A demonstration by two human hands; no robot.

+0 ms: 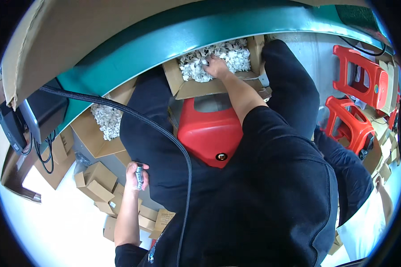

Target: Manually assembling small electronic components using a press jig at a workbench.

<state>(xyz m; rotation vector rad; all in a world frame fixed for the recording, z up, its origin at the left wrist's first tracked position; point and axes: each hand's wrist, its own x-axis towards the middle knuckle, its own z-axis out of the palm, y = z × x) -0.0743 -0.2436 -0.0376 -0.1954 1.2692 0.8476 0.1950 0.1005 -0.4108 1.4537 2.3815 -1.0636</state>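
My right hand reaches into an open cardboard box of small white pieces. Its fingers curl in among the pieces; whatever they grip is hidden. Off to the left, beside my thigh, my left hand is closed around a small grey, striped bundle. That bundle looks roughly cylindrical, and its kind is too small to make out. A second cardboard box, also with white pieces in it, stands left of my leg.
A green-topped table curves above the boxes. A red stool stands between my legs. A black cable crosses in front of me. Small cartons lie at lower left. At right are red stools and another person.
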